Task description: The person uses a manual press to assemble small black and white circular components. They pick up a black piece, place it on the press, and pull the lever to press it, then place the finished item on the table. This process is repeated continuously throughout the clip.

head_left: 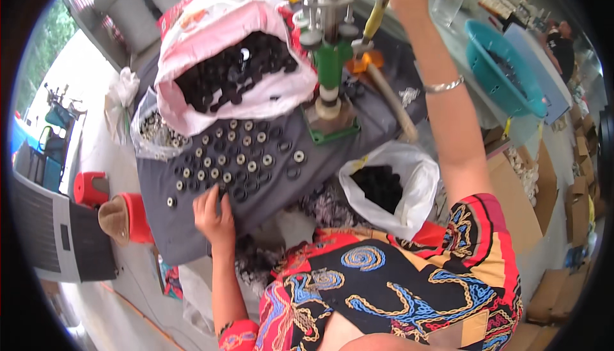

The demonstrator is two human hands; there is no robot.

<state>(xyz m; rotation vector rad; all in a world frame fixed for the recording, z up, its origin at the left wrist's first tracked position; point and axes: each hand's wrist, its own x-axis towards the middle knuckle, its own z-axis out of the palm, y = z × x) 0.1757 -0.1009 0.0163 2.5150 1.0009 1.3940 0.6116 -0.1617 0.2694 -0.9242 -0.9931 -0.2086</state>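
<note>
Black round rings [240, 159] dot grey cloth [173, 236] beside left fingers [211, 200].

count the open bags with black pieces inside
2: the pinkish bag on the grey cloth, left of the green press, and the white bag close to the patterned shirt. Others may be hidden.
</note>
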